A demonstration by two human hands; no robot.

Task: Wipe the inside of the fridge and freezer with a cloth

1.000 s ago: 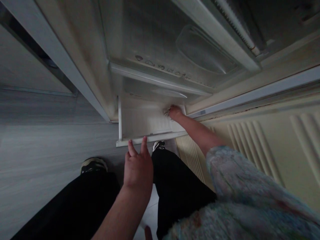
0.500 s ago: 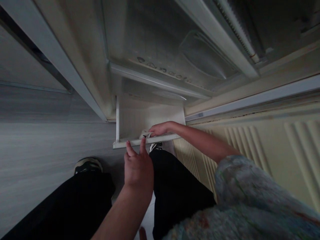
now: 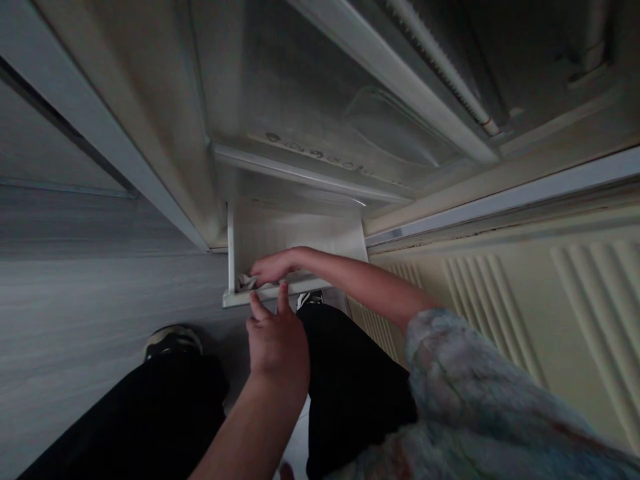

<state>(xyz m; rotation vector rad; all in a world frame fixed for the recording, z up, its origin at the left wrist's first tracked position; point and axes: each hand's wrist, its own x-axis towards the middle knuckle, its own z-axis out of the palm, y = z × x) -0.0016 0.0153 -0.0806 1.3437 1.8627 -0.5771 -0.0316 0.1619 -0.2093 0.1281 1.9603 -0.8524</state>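
Observation:
A pale pull-out drawer (image 3: 305, 231) sticks out low from a fridge-freezer. My right hand (image 3: 273, 267) is inside it, at the front left corner. Its fingers press on a crumpled whitish cloth (image 3: 246, 282), which lies against the drawer's front wall. My left hand (image 3: 278, 343) is at the drawer's front edge from outside, with two fingers spread over the rim; the rest of its grip is hidden below.
Above is a clear-fronted drawer (image 3: 300, 120) with small food symbols. A ribbed cream door panel (image 3: 480, 287) stands open at the right. Grey wood-look floor (image 3: 100, 287) lies at the left, with my shoe (image 3: 173, 341) on it.
My right hand has slid left along the inside of the drawer's front wall with the cloth, into the corner. The left hand stays at the front edge. The view has shifted slightly.

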